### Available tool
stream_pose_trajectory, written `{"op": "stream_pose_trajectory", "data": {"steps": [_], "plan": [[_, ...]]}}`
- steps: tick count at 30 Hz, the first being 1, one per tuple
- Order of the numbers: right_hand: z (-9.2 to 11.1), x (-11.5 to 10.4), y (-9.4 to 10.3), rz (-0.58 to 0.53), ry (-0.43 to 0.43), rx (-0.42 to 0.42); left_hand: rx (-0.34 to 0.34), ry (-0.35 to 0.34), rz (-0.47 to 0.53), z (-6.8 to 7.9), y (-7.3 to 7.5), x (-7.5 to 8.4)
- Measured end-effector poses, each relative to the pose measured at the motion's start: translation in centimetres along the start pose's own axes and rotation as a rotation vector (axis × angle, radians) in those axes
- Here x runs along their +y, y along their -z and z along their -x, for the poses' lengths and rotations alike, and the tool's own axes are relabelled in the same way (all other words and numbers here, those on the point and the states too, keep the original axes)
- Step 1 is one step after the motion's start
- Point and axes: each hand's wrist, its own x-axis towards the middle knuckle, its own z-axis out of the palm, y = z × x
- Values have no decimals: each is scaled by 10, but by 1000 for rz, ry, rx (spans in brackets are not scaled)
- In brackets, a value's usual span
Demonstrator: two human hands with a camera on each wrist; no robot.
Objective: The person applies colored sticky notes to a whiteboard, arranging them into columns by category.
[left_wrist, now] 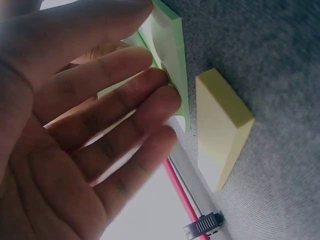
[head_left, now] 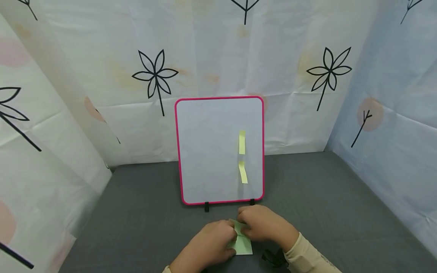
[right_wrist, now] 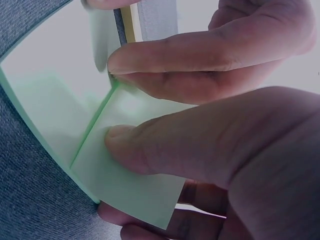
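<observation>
A pale green sticky-note pad (head_left: 243, 246) lies on the grey table between the two hands. My left hand (head_left: 213, 240) grips its left side, thumb near the bottom edge, fingertips at the pad in the left wrist view. With thumb and fingers, my right hand (head_left: 268, 225) pinches the top green sheet (right_wrist: 135, 190), which is bent up from the pad along a crease. Close by in the left wrist view stands a thick yellow sticky-note pad (left_wrist: 220, 125), hidden behind my left hand in the head view.
A pink-framed whiteboard (head_left: 211, 151) stands behind the hands on black feet (head_left: 206, 207). It bears an upper yellow strip (head_left: 242, 142) and a lower, tilted yellow strip (head_left: 243, 173). Flower-printed cloth (head_left: 222, 49) encloses the back and sides.
</observation>
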Motion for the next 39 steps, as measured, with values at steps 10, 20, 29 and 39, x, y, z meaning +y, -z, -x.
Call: {"op": "stream_pose_trajectory", "data": {"steps": [10,20,29,39], "plan": [[-2,-1,-1,-6,-14,-8,5,28,-11,0,2,1],[-1,0,-2,3,2,9,-58,36,-2,1,0,1],[-1,0,-3,21,6,15,-27,16,-14,4,0,2],[-1,3,2,-48,-20,-30,3,-12,-21,3,-1,2]]}}
